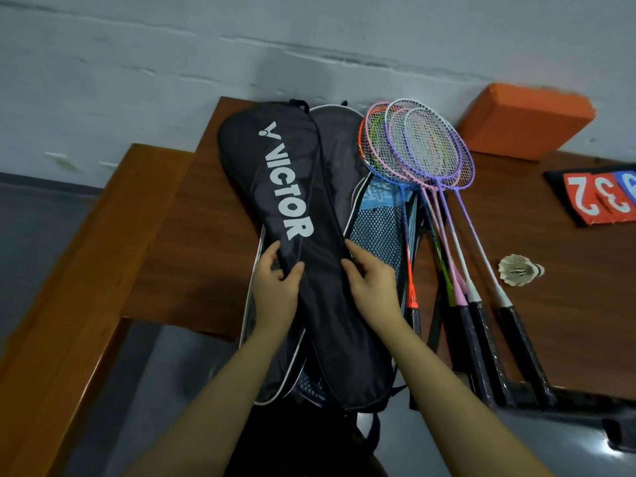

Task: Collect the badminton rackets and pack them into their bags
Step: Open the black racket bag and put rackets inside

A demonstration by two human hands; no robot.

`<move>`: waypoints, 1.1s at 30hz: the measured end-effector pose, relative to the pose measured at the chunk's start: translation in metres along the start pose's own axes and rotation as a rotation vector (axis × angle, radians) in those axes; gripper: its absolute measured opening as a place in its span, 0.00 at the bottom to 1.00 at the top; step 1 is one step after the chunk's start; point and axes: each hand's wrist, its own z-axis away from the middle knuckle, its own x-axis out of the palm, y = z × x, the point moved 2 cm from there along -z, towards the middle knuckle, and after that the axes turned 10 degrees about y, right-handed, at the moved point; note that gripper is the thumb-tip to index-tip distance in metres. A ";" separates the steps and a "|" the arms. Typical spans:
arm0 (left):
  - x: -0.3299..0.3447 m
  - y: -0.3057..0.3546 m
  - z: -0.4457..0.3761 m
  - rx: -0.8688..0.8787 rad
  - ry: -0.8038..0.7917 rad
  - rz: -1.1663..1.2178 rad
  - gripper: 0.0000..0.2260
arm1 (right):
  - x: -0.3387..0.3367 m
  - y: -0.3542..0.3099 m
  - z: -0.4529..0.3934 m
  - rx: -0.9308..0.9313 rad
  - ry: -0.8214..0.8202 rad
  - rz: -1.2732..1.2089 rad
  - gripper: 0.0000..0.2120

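Observation:
A black racket cover [292, 187] printed VICTOR lies lengthwise over a larger open racket bag [375, 232] with a grey lining and a blue mesh pocket. My left hand [277, 287] grips the cover's left edge at its narrow part. My right hand [371, 287] holds the cover's right edge at the same height. To the right of the bag lie several rackets [430, 149] in a fan, with purple, pink, white, green and orange frames and black grips pointing towards me.
A brown wooden table [192, 215] carries everything, its left edge stepped and its near edge under my forearms. An orange block [523, 120] stands against the grey wall. A red and blue score flipper [599, 197] lies at the right edge. A white shuttlecock [519, 270] lies beside the rackets.

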 end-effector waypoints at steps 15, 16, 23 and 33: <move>-0.070 0.050 -0.078 0.333 -0.081 -0.266 0.18 | 0.067 -0.059 0.001 0.102 0.081 -0.077 0.20; -0.078 0.044 -0.085 0.315 -0.083 -0.288 0.18 | 0.078 -0.062 0.002 0.117 0.076 -0.076 0.21; -0.141 0.022 -0.127 0.383 -0.048 -0.393 0.18 | 0.156 -0.085 0.019 0.131 0.008 -0.078 0.23; -0.167 -0.040 -0.152 0.360 -0.282 -0.664 0.22 | 0.214 -0.062 0.041 0.226 -0.177 0.147 0.26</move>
